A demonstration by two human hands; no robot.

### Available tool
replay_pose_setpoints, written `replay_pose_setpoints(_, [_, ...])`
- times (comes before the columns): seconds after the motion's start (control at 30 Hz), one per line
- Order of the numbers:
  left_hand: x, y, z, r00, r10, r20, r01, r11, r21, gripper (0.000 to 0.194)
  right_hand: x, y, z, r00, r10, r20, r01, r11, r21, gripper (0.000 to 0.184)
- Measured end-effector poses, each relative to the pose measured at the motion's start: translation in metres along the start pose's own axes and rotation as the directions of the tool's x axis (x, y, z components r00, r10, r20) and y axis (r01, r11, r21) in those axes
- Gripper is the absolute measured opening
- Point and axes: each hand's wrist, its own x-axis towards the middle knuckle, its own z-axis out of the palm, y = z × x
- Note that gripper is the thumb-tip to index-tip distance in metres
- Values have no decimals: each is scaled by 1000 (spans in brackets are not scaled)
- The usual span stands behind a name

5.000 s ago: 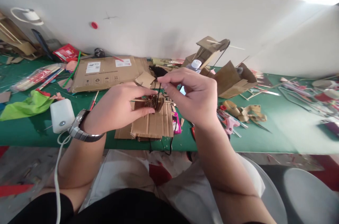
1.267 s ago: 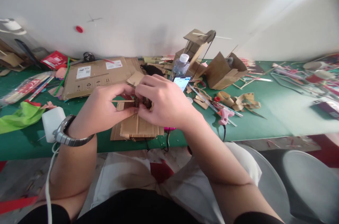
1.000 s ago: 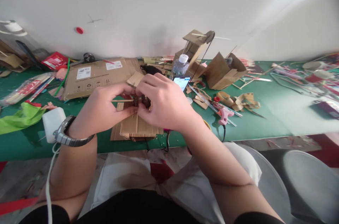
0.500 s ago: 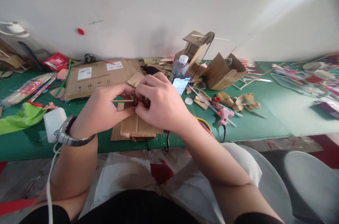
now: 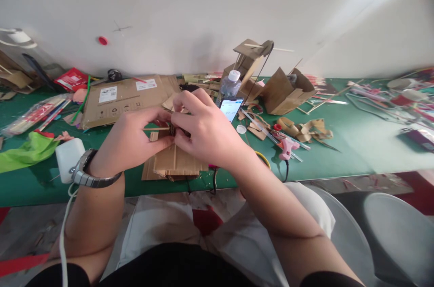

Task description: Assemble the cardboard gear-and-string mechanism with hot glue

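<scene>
My left hand (image 5: 130, 142), with a watch (image 5: 90, 171) at its wrist, is closed with thumb and fingers around a small dark brown piece (image 5: 172, 130). A thin wooden stick (image 5: 156, 129) runs from that piece towards my left palm. From the other side my right hand (image 5: 210, 131) closes on the same piece with bent fingers. My fingers cover most of it, so its full shape is hidden. Below both hands lies a stack of cut cardboard (image 5: 179, 160).
Behind my hands stand a water bottle (image 5: 231, 83), a phone (image 5: 231, 108) and a cardboard structure (image 5: 251, 58). To the right lie a cardboard box (image 5: 288, 92) and a pink glue gun (image 5: 287, 147). A flat carton (image 5: 125, 101) and a white adapter (image 5: 70, 158) are on the left.
My right fingers have shifted slightly over the small dark brown piece, and less of it shows now. My left hand stays nearly in place.
</scene>
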Motion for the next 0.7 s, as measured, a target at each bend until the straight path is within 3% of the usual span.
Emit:
replay_pose_setpoints(0.43, [0, -1, 1, 1000, -8, -25, 8, 1000, -10, 20, 0, 0, 3, 1000, 5, -5, -5, 999, -41, 22])
replay_pose_setpoints(0.7, [0, -1, 3, 999, 9, -40, -10, 999, -41, 18, 0, 11, -3, 993, -114, 27, 115, 992, -59, 18])
